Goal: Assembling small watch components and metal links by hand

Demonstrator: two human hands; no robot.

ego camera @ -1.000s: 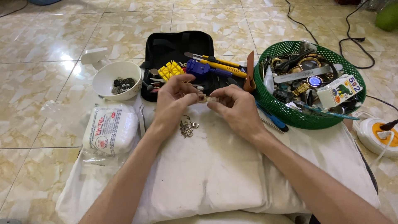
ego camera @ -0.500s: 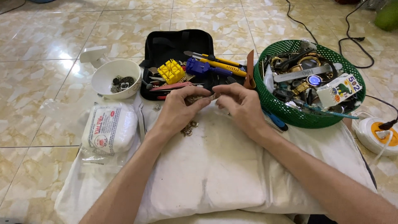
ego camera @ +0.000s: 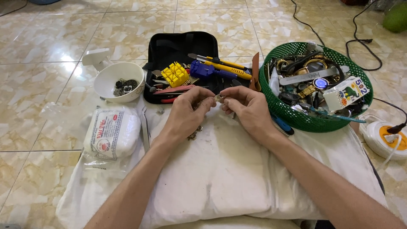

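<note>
My left hand point(ego camera: 188, 111) and my right hand point(ego camera: 246, 108) meet fingertip to fingertip over the far edge of a white pillow point(ego camera: 224, 174). Between them both pinch a small metal watch-band piece point(ego camera: 218, 98). Under my left wrist a little heap of metal links point(ego camera: 195, 133) lies on the pillow. Just beyond the hands an open black tool case point(ego camera: 178, 48) holds a yellow block point(ego camera: 174, 74), a blue tool point(ego camera: 202, 69) and yellow-handled screwdrivers point(ego camera: 224, 64).
A green basket point(ego camera: 296, 118) of watches and parts stands at the right. A white bowl point(ego camera: 110, 85) with small parts and a white plastic packet point(ego camera: 111, 132) sit at the left. A round white and orange power socket point(ego camera: 388, 138) with cables lies far right on the tiled floor.
Both hands have drifted slightly away from me and to the right, toward the tool case, still holding the small metal piece. The link heap stays on the pillow.
</note>
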